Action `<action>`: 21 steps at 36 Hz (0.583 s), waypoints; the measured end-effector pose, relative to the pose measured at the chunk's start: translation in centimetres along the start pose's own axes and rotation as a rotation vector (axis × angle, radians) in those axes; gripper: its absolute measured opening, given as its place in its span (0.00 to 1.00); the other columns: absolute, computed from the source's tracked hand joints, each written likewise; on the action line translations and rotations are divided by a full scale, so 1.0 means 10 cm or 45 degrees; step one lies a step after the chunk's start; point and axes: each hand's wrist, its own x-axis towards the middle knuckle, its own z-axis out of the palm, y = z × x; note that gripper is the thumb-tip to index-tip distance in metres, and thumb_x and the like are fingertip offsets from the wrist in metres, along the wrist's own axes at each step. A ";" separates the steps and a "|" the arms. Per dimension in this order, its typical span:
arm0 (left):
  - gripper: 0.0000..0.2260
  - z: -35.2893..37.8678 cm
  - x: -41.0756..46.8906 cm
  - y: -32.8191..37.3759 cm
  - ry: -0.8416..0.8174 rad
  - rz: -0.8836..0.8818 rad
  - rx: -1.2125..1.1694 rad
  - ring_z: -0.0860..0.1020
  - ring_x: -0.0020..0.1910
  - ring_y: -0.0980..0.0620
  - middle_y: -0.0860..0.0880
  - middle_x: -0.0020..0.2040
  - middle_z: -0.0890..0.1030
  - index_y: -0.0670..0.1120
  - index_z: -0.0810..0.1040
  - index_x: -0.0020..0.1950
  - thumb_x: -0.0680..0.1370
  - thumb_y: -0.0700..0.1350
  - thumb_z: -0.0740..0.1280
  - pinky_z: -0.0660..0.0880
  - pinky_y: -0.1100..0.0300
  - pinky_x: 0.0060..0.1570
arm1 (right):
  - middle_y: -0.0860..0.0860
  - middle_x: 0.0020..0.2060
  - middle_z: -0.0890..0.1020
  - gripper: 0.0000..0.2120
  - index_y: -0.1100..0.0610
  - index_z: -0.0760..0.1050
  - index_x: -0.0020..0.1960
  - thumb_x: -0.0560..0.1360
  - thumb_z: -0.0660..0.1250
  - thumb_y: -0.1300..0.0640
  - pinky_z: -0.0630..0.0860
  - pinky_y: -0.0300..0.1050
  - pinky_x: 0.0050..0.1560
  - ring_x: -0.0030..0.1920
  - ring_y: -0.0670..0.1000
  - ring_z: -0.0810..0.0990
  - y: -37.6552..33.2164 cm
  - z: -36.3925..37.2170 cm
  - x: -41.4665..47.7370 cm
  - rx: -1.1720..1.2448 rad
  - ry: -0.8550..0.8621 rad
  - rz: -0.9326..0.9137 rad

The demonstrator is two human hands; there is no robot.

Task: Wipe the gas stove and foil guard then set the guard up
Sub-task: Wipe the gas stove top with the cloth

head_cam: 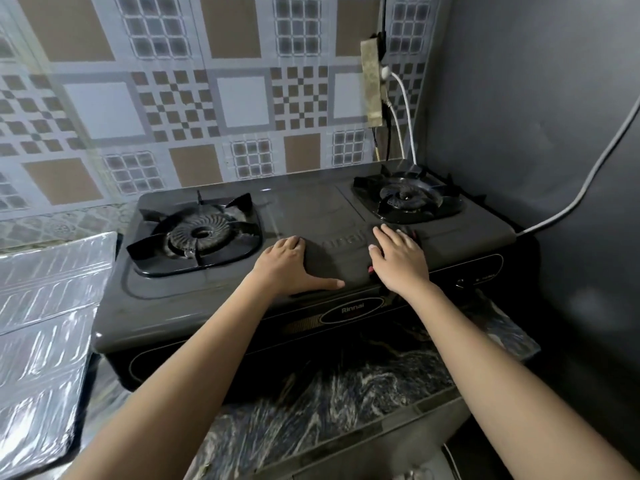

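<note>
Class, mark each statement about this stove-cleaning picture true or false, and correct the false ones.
1. Both hands rest on the stove top. True: the left hand lies flat and the right hand presses on a dark cloth.
2. The foil guard stands upright behind the burners. False: it lies flat to the stove's left.
3. The gas stove has two burners. True.
4. A pot sits on the left burner. False: it is bare.

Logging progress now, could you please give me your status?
Left hand flat on stove. Right hand pressing dark cloth. Foil guard lies flat, left. Nothing in the way.
</note>
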 end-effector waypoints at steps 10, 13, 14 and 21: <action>0.56 0.05 -0.12 0.02 0.045 -0.121 -0.068 0.54 0.76 0.49 0.49 0.77 0.57 0.43 0.53 0.76 0.60 0.77 0.62 0.52 0.53 0.74 | 0.46 0.76 0.54 0.29 0.48 0.54 0.75 0.78 0.51 0.38 0.52 0.50 0.74 0.76 0.51 0.52 0.09 -0.24 0.06 -0.098 -0.260 -0.208; 0.56 0.07 -0.17 0.05 0.081 -0.163 -0.081 0.53 0.76 0.49 0.48 0.77 0.56 0.43 0.53 0.76 0.60 0.76 0.62 0.51 0.54 0.75 | 0.48 0.77 0.52 0.29 0.51 0.52 0.76 0.79 0.50 0.40 0.48 0.49 0.75 0.76 0.53 0.50 0.07 -0.16 0.05 -0.082 -0.229 -0.224; 0.56 0.08 -0.18 0.06 0.095 -0.174 -0.079 0.53 0.77 0.49 0.48 0.77 0.55 0.43 0.53 0.77 0.61 0.77 0.62 0.50 0.54 0.75 | 0.49 0.77 0.52 0.29 0.51 0.52 0.76 0.79 0.50 0.41 0.48 0.49 0.75 0.76 0.54 0.50 0.06 -0.13 0.05 -0.087 -0.206 -0.227; 0.55 0.18 -0.29 0.06 0.201 -0.246 -0.074 0.53 0.77 0.50 0.48 0.77 0.57 0.42 0.54 0.76 0.62 0.77 0.60 0.49 0.56 0.75 | 0.48 0.77 0.50 0.28 0.51 0.50 0.76 0.79 0.49 0.41 0.48 0.49 0.75 0.76 0.55 0.50 -0.02 -0.09 0.10 -0.112 -0.243 -0.276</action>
